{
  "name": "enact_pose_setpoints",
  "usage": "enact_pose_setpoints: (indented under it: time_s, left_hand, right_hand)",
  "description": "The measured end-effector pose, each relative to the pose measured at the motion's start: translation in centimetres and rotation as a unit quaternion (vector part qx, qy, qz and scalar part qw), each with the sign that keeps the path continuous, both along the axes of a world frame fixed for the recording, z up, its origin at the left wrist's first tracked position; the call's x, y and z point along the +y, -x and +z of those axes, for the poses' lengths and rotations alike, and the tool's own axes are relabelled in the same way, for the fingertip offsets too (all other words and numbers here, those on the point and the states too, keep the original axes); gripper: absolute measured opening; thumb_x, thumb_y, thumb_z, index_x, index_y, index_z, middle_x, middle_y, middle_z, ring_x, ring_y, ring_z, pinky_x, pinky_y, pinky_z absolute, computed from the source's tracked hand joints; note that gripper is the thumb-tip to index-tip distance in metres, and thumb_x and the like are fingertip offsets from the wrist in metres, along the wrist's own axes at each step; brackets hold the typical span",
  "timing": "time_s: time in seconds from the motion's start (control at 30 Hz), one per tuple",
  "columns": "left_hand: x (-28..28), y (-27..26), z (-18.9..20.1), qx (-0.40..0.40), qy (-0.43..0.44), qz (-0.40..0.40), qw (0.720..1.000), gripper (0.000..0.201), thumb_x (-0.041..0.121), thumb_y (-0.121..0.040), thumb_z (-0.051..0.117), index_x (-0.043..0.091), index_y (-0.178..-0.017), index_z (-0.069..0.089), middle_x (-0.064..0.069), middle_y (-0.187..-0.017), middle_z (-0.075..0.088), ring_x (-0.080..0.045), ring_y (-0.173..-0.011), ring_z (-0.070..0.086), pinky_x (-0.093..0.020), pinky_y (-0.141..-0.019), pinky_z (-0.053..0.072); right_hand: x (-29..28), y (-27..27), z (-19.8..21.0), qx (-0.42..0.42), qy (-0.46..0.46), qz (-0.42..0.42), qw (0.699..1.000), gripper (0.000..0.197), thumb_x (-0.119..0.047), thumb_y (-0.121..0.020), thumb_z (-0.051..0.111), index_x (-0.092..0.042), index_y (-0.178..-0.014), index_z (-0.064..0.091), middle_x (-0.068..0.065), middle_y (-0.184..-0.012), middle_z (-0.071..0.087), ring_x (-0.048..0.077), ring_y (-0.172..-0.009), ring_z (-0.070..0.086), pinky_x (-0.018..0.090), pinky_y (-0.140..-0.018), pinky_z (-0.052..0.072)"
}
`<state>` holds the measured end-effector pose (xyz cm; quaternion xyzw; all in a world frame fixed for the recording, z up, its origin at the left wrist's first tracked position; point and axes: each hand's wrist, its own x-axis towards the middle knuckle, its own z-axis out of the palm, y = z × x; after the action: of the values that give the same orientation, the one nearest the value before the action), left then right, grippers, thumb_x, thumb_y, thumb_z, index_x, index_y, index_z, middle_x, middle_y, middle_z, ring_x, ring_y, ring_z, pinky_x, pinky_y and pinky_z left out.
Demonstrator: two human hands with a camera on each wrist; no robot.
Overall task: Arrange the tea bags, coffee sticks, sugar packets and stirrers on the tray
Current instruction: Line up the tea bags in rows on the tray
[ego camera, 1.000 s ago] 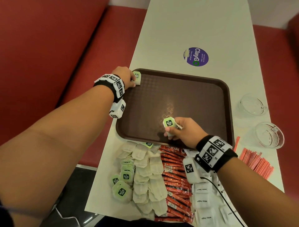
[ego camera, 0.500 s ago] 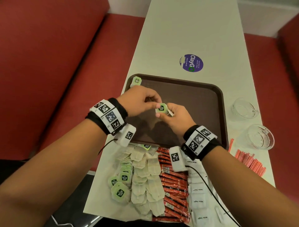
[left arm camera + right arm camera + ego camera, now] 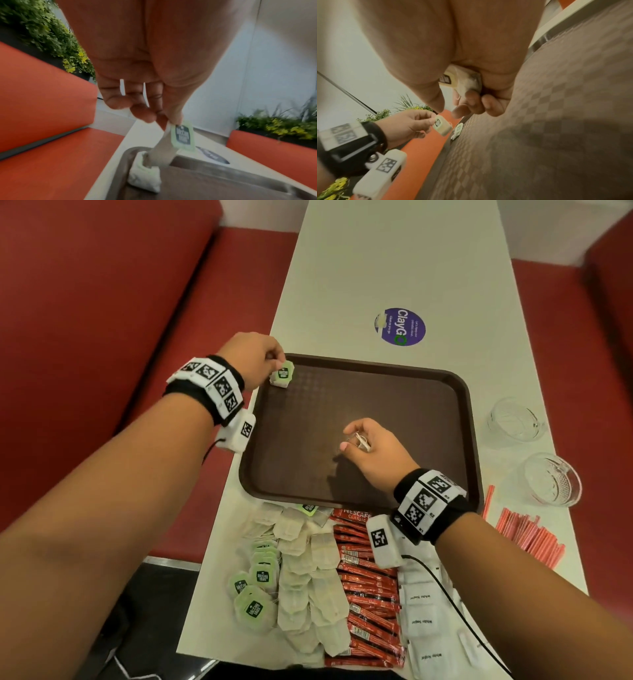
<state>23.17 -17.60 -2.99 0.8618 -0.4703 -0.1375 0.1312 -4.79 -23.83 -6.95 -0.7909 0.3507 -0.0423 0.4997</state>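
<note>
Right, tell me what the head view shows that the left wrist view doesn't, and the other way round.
Only the head view shows the right hand over the tray, the unsorted tea bags, coffee sticks, sugar packets and stirrers on the table. Only the left wrist view shows a tea bag lying in the tray corner under the held one, plus plants. Both show the left hand pinching a green-tagged tea bag above the tray.

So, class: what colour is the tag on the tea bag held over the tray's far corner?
Light green with a dark label; the tag shows best in the left wrist view.
</note>
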Motion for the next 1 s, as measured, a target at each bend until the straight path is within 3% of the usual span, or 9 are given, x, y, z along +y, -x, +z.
enact_pose_setpoints:
  time_s: [0.07,0.2,0.3,0.5,0.6,0.67,0.77,0.93,1.0]
  left_hand:
    - [-1.1,-1.2,-0.8,-0.014,-0.057,0.0,0.998,0.01,0.026,-0.095,0.063,0.024,-0.102,0.071,0.002,-0.101,0.067,-0.017,-0.097,0.059,-0.032,-0.086,0.048]
    - [-3.0,-2.5,-2.3,-0.006,-0.089,0.024,0.996,0.014,0.027,-0.093,0.067,0.022,-0.104,0.074,0.0,-0.107,0.069,-0.021,-0.104,0.062,-0.034,-0.09,0.051]
    - [-3.8,-2.9,-3.5,-0.012,-0.098,0.046,0.994,0.012,0.027,-0.092,0.069,0.023,-0.101,0.076,0.0,-0.108,0.07,-0.021,-0.102,0.062,-0.033,-0.089,0.052]
    - [-5.2,-2.2,-4.5,-0.045,-0.091,0.079,0.992,0.02,0.039,-0.091,0.065,0.02,-0.094,0.073,-0.002,-0.1,0.07,-0.026,-0.097,0.064,-0.036,-0.083,0.055]
    - [-6.1,-1.1,-5.2,-0.075,-0.141,0.064,0.985,0.039,0.053,-0.085,0.065,0.014,-0.089,0.07,-0.006,-0.092,0.068,-0.028,-0.084,0.063,-0.034,-0.068,0.051]
    - [-6.4,-0.4,-5.5,-0.092,-0.164,0.061,0.98,0.04,0.051,-0.085,0.067,0.011,-0.084,0.064,-0.007,-0.086,0.064,-0.028,-0.076,0.058,-0.032,-0.063,0.044]
    - [-6.7,-0.3,-5.6,-0.096,-0.165,0.074,0.979,0.03,0.039,-0.089,0.065,0.009,-0.083,0.059,-0.008,-0.084,0.057,-0.028,-0.075,0.055,-0.032,-0.064,0.043]
    - [-6.9,-1.0,-5.9,-0.089,-0.163,0.084,0.979,0.025,0.033,-0.092,0.06,0.009,-0.085,0.059,-0.012,-0.091,0.061,-0.03,-0.076,0.055,-0.033,-0.064,0.043]
    - [-6.6,-1.4,-5.9,-0.085,-0.157,0.082,0.98,0.028,0.037,-0.09,0.059,0.009,-0.086,0.064,-0.01,-0.094,0.065,-0.03,-0.078,0.056,-0.033,-0.064,0.044]
  right_hand:
    - [-0.1,0.4,-0.1,-0.008,-0.027,-0.026,0.999,0.02,-0.017,-0.096,0.06,-0.018,-0.113,0.048,-0.004,-0.081,0.06,0.0,-0.053,0.051,0.018,-0.053,0.043]
    - [-0.6,0.9,-0.1,-0.014,-0.055,-0.049,0.997,0.02,-0.013,-0.094,0.055,-0.02,-0.102,0.038,0.014,-0.087,0.059,0.018,-0.062,0.047,0.036,-0.056,0.041]
    - [-0.9,1.0,0.1,-0.005,-0.044,-0.037,0.998,0.017,-0.015,-0.092,0.053,-0.022,-0.092,0.038,0.026,-0.097,0.064,0.02,-0.064,0.047,0.04,-0.06,0.042]
    - [-1.0,0.8,0.4,-0.011,-0.037,-0.025,0.999,0.011,-0.015,-0.093,0.053,-0.016,-0.091,0.042,0.026,-0.1,0.063,0.02,-0.067,0.048,0.041,-0.063,0.043]
    - [-1.0,0.4,0.6,-0.012,-0.029,-0.022,0.999,0.01,-0.012,-0.093,0.054,-0.014,-0.09,0.045,0.025,-0.098,0.063,0.02,-0.068,0.048,0.039,-0.063,0.043]
    - [-1.0,0.2,0.7,-0.013,-0.018,-0.015,1.0,0.006,-0.01,-0.094,0.054,-0.008,-0.09,0.049,0.021,-0.091,0.064,0.017,-0.067,0.049,0.035,-0.062,0.043]
    - [-0.8,0.1,0.9,-0.015,-0.009,-0.009,1.0,0.007,-0.009,-0.094,0.056,-0.007,-0.088,0.052,0.003,-0.073,0.056,0.012,-0.062,0.048,0.031,-0.059,0.042]
    - [-0.8,0.3,0.8,-0.023,-0.028,-0.012,0.999,0.013,-0.011,-0.094,0.056,-0.016,-0.082,0.052,0.002,-0.069,0.057,0.019,-0.062,0.053,0.044,-0.062,0.049]
    - [-0.9,0.3,0.8,-0.02,-0.035,-0.011,0.999,0.014,-0.011,-0.093,0.055,-0.019,-0.082,0.052,0.003,-0.066,0.061,0.018,-0.061,0.057,0.051,-0.068,0.054]
